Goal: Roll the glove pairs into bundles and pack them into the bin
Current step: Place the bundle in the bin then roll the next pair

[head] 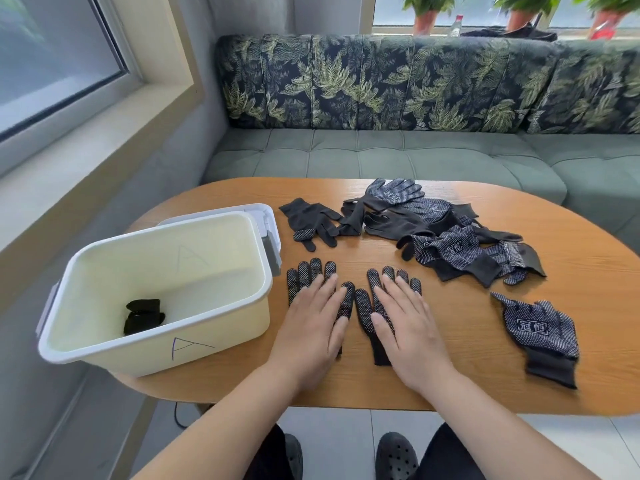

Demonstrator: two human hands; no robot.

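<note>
- Two gloves make the glove pair (363,306) you work on now. It lies flat on the table (450,386) just to the right of the bin (156,351), the gloves side by side with the dotted side up and the thumbs almost touching.
- Your left hand (311,327) and your right hand (408,327) each press one glove down with straight fingers. Neither hand is closed around anything.
- Because the gloves are not yet stacked, the cuffs could end up uneven if you roll from here. I think the roll would then come out crooked.
- The rubber dots probably grip. They may catch the other layer and pull it sideways, so the roll becomes loose.
- One bundle (142,315) already lies inside the bin, in its near corner. With so much free room around it, a loose roll could open again after you drop it in.
- Beyond the pair, farther from the bin, the pile (443,230) mixes dotted and plain gloves that overlap each other, and a plain glove (311,220) lies close to the bin's far corner. You could easily take two that do not match.
- Farthest from the bin, a single glove (540,327) lies close to the table's near edge. Your right forearm may sweep it off.
- The bin stands at the end of the table. I cannot tell if its corner hangs over the edge, so avoid pushing it.
</note>
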